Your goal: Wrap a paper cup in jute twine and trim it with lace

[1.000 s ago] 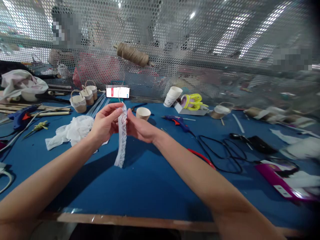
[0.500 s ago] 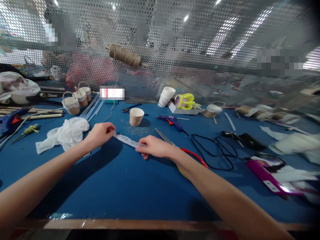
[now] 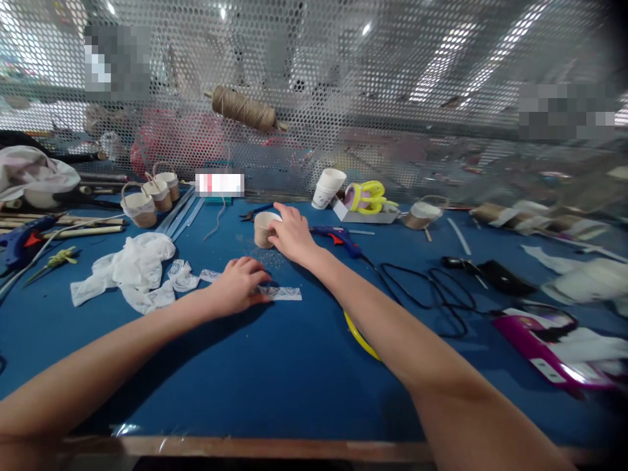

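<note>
My right hand [image 3: 294, 239] is closed around the right side of a small cup wrapped in brown burlap [image 3: 263, 234], which stands upright on the table. Nearer to me, my left hand [image 3: 239, 285] bends its fingers over a strip of white lace ribbon [image 3: 287, 294] and holds it down on the tabletop. The lace runs left under that hand to a crumpled white heap of lace [image 3: 135, 265]. Beneath my right forearm lie scissors, of which only a yellow handle [image 3: 360, 337] shows.
A blue glue gun [image 3: 346, 243] with a black cord lies behind my right forearm. Stacked paper cups [image 3: 328, 188] and a white box [image 3: 366, 214] stand at the back. Small handled baskets [image 3: 140, 208] are at the left. A magenta power strip [image 3: 534, 350] lies right.
My right hand has let go of the lace end and moved forward onto the burlap cup. My left hand has shifted right and nearer me along the lace, which now lies flat.
</note>
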A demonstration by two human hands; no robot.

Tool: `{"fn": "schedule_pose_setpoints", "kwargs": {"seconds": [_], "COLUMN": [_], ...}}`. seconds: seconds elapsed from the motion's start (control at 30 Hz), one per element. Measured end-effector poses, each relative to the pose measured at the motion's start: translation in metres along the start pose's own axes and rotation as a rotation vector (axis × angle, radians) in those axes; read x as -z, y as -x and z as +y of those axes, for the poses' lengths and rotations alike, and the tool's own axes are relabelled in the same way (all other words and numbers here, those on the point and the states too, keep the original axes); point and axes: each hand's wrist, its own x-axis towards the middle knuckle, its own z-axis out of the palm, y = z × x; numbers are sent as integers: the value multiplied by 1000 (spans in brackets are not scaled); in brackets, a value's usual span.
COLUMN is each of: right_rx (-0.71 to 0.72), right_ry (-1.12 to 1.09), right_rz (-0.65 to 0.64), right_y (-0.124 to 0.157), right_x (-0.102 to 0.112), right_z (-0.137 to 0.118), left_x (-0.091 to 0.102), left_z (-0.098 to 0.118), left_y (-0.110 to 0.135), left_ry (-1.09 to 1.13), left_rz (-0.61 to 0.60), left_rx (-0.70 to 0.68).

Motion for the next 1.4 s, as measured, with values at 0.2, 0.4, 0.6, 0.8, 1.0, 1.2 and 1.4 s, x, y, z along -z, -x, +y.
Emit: {"fn": "schedule_pose_setpoints", "kwargs": {"seconds": [0.2,0.4,0.6,0.8,1.0,1.2,1.4], "right_rx": [-1,-25,-66,-448,-815,-883,-686], "right_ry": [-27,-295,-666,-372,-197,-352,-745], "right_rz": [48,49,-78,13,-2,1,43], "right_y": [18,65,90,63,39,39,68], "right_x": [27,60,47,35,21,16,51], "right_z": [1,0,-22,32,115,113,65], "left_x": [-13,12,12,18,14,8,10], "left_z": [12,-5,14,17,13,9,5], "left_y": [-9,-13,6,20,25,26,30], "left_ry": [66,211,780,850,1053,1261,1310], "left_rz": [-1,129,158,159,81,181,210], "left_rx": [-44,62,160,406,401,390,374]}}
